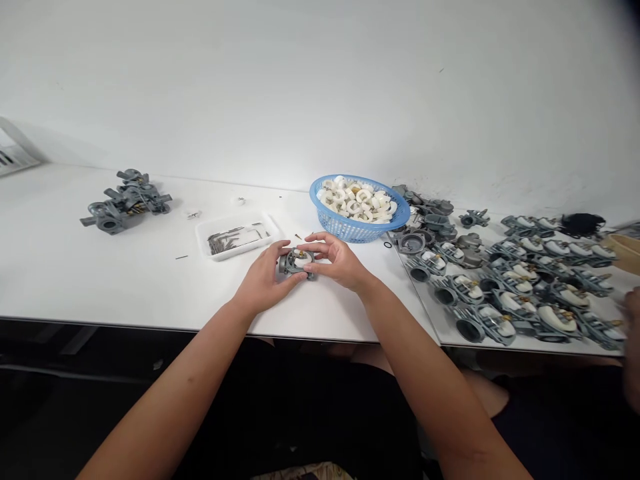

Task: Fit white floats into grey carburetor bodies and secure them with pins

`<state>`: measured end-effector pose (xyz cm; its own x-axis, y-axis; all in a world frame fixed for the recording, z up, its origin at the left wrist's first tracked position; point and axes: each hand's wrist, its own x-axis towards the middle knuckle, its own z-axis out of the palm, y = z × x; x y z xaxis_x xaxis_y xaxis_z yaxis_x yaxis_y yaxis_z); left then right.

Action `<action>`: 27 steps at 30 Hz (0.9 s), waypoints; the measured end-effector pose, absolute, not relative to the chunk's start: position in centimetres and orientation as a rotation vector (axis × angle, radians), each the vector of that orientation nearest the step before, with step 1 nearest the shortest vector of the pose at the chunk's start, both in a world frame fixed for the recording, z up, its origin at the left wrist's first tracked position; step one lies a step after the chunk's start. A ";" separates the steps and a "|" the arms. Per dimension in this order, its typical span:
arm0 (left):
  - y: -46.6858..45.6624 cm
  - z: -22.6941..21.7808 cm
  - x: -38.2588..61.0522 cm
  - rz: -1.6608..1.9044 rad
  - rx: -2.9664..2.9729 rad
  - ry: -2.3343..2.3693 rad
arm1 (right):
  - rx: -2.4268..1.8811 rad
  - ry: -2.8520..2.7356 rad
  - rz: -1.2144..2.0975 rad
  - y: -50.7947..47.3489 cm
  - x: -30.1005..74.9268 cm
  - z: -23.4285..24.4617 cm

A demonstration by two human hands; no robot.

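Observation:
A small grey metal carburettor body (297, 261) with a white ring-shaped float on top rests on the white table (100, 280) in front of me. My left hand (263, 280) cups its left side, fingers curled round it. My right hand (339, 260) grips its right side, thumb and fingers closed on the part, the upper fingers spread above it.
A blue basket (359, 225) of white floats stands just behind. A clear tray (236, 235) of small dark pins lies to the left, a pile of grey bodies (125, 202) far left. Several rows of assembled bodies (520, 287) fill the right. Another person's hand (633, 313) shows at the right edge.

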<state>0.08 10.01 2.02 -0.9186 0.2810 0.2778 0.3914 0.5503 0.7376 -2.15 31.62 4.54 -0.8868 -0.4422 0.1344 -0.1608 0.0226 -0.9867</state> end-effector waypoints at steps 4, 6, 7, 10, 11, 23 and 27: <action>10.4 1.9 -0.3 -1.301 -0.556 -2.605 | -0.561 1.934 -2.009 31.7 -2.4 4.4; 10.4 2.0 -0.4 -1.228 -0.583 -2.597 | -0.564 1.917 -2.000 31.8 -2.4 4.4; 10.5 1.9 -0.4 -1.201 -0.598 -2.594 | -0.570 1.917 -1.995 31.9 -2.4 4.5; 10.5 1.8 -0.3 -1.197 -0.604 -2.581 | -0.584 1.907 -2.001 32.0 -2.5 4.4; 10.5 1.8 -0.3 -1.207 -0.587 -2.582 | -0.585 1.903 -2.004 32.0 -2.5 4.3; 10.8 2.0 -0.4 -1.248 -0.599 -2.592 | -0.536 2.133 -1.993 31.7 -2.5 4.4; 11.0 2.3 -0.2 -1.284 -0.568 -2.586 | -0.438 2.187 -1.961 31.7 -2.5 4.7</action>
